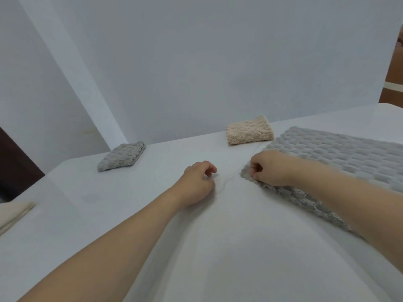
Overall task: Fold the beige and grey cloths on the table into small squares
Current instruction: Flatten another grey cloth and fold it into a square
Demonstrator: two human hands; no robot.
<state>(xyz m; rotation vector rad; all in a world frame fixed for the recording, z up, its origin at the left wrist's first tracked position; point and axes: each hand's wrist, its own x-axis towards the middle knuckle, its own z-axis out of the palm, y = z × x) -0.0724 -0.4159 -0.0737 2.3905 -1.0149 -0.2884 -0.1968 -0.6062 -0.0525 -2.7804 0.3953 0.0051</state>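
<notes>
Surface: white table, pale walls behind.
Done: grey folded square upper left; beige folded square upper centre.
Open grey cloth: flat at right, under your forearm.
Right hand: you pinch its left corner.
Left hand: loosely curled, holding nothing.
Handling: soft, light, plush; take a second corner, or it sags.

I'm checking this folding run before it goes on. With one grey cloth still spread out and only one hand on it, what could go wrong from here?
1. Only the right hand pinches the corner of the spread grey cloth; the left hand holds nothing, so a fold may go crooked.
2. That cloth lies close to the folded beige cloth; a sweeping fold might knock it.
3. The white table cover is wrinkled between the hands and may bunch further.
</notes>
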